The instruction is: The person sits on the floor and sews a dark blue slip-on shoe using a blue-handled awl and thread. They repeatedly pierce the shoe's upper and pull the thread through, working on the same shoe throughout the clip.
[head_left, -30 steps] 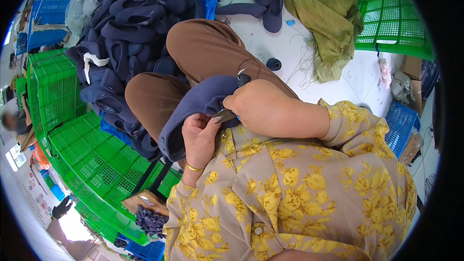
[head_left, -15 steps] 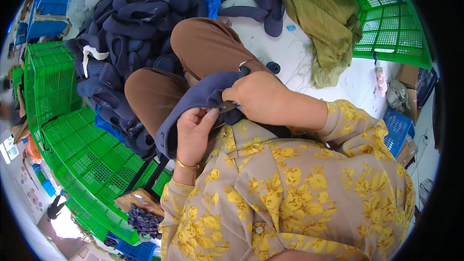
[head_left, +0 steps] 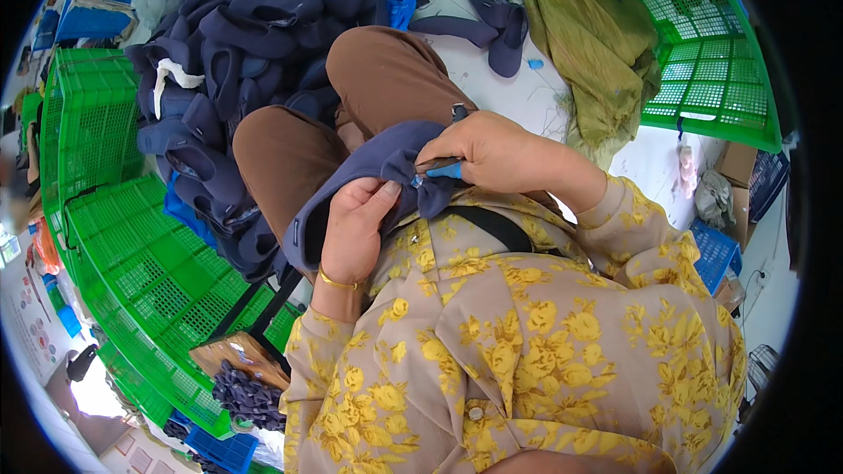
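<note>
Across my lap lies a navy fabric shoe (head_left: 347, 174) with a fabric bow (head_left: 430, 193) on it. My left hand (head_left: 353, 226) is closed on the shoe's near edge, thumb pressed beside the bow. My right hand (head_left: 502, 151) grips a small tool (head_left: 446, 170) with a blue part and a dark metal part, which looks like thread snips. Its tip is at the bow, close to my left thumb. My right fingers partly cover the tool, so its full shape is hidden.
A large heap of navy shoes (head_left: 263, 13) lies beyond my knees. Green plastic crates (head_left: 140, 250) stand at my left, and another green crate (head_left: 707, 70) at the far right. An olive cloth (head_left: 588, 35) hangs beside it. A few loose shoes (head_left: 505, 39) lie on the white floor.
My right hand has turned and shifted slightly right, showing more of the tool's blue part. The bow now shows more fully between my hands. My left hand keeps its hold on the shoe.
</note>
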Motion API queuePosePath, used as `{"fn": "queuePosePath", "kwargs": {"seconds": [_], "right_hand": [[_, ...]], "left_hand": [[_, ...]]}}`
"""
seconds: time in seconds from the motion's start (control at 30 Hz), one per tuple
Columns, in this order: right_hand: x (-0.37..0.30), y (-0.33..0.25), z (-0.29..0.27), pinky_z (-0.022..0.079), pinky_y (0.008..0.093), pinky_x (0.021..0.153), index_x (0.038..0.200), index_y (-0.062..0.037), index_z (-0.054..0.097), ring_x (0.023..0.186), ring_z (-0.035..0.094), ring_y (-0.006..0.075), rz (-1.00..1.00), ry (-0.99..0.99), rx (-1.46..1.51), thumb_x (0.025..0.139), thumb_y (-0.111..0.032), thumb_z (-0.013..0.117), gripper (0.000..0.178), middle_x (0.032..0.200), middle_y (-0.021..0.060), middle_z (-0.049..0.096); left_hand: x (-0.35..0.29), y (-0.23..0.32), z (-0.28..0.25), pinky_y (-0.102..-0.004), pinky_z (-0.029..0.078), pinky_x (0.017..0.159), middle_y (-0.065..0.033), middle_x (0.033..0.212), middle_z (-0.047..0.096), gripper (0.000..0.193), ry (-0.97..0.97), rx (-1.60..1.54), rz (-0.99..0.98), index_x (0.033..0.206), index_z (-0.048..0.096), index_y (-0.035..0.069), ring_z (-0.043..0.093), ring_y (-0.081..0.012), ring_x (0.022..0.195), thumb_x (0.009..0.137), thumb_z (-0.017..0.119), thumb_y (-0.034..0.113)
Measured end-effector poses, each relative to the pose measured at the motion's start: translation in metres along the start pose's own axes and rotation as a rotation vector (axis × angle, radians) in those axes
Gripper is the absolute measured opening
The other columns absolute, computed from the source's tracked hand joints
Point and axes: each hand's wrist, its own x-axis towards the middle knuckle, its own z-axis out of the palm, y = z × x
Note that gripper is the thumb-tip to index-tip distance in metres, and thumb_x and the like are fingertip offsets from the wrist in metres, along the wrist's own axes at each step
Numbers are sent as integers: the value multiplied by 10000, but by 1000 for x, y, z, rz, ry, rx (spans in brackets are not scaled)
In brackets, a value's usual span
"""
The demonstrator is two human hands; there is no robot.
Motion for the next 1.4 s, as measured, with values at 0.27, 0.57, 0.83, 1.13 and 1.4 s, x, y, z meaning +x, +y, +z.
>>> {"fn": "queuePosePath", "kwargs": {"seconds": [0.27, 0.57, 0.83, 1.13, 1.4], "right_hand": [[1, -1, 10, 485, 460, 708, 968, -62, 671, 797, 640, 381, 13, 76, -102, 822, -87, 580, 173, 816, 178, 673], [5, -35, 36, 508, 456, 622, 955, -28, 540, 667, 659, 351, 281, 273, -366, 808, -253, 670, 299, 757, 163, 661], [15, -33, 55, 505, 473, 616, 1127, -75, 444, 686, 657, 373, 260, 384, -175, 825, -158, 634, 366, 796, 165, 655], [9, -46, 13, 518, 425, 656, 1059, -79, 621, 792, 651, 310, -76, 309, -243, 837, -179, 665, 248, 950, 113, 612], [17, -48, 19, 499, 415, 605, 919, -70, 579, 704, 619, 322, -195, 38, -535, 761, -55, 647, 173, 940, 80, 533]], "left_hand": [[0, 5, 9, -213, 480, 737, -8, 929, 676, 133, 23, -52, -3, 998, 673, -27, 584, -54, 781, 956, 581, 59], [-1, 1, 4, -206, 481, 748, -27, 943, 684, 132, 40, -42, 4, 1014, 672, -33, 594, -62, 799, 954, 598, 60], [-2, 5, 21, -172, 329, 541, 39, 755, 621, 79, 106, -115, 47, 939, 676, 12, 439, -23, 593, 916, 645, 81], [-3, -4, 3, -210, 496, 752, -32, 943, 698, 116, 6, -139, 39, 998, 680, -32, 617, -63, 805, 935, 607, 33], [-4, -11, 4, -230, 508, 795, -40, 977, 707, 160, 30, -155, 96, 1023, 688, -22, 643, -88, 850, 909, 577, -37]]}}
